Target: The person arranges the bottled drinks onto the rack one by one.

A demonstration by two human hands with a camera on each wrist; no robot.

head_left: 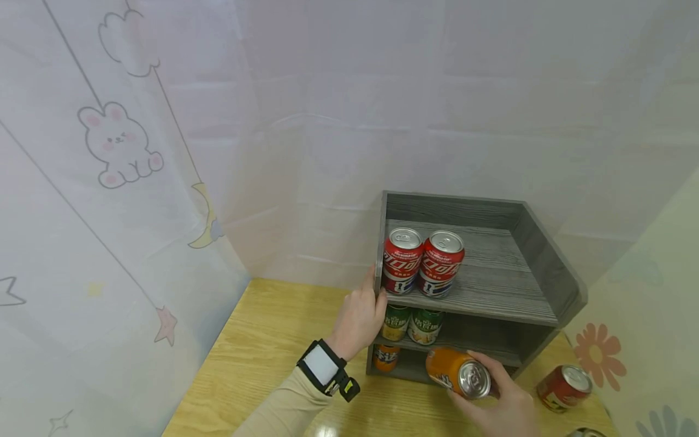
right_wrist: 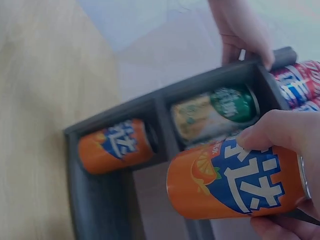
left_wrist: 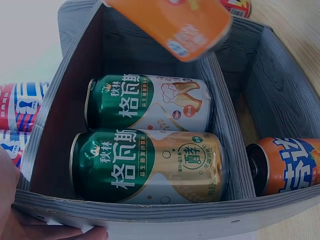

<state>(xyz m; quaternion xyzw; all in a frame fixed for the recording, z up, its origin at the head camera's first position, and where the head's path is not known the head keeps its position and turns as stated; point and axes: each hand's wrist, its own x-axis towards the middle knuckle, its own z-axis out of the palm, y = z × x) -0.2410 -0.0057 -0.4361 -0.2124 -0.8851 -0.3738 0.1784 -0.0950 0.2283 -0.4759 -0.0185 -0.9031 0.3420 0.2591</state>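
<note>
A grey wooden shelf unit (head_left: 546,261) stands on the yellow wooden table (head_left: 262,346). My left hand (head_left: 357,315) grips its left side wall (left_wrist: 60,210). My right hand (head_left: 505,406) holds an orange soda can (head_left: 457,372) tilted in front of the bottom shelf; the same can (right_wrist: 235,182) fills the right wrist view. Two red cola cans (head_left: 422,261) stand on the top shelf. Two green cans (left_wrist: 147,145) sit on the middle shelf. Another orange can (head_left: 385,357) stands on the bottom shelf at the left.
A red can (head_left: 563,387) lies on its side on the table right of the shelf unit. White curtains with cartoon prints hang behind and to the left. Part of another can top (head_left: 587,432) shows at the bottom right edge.
</note>
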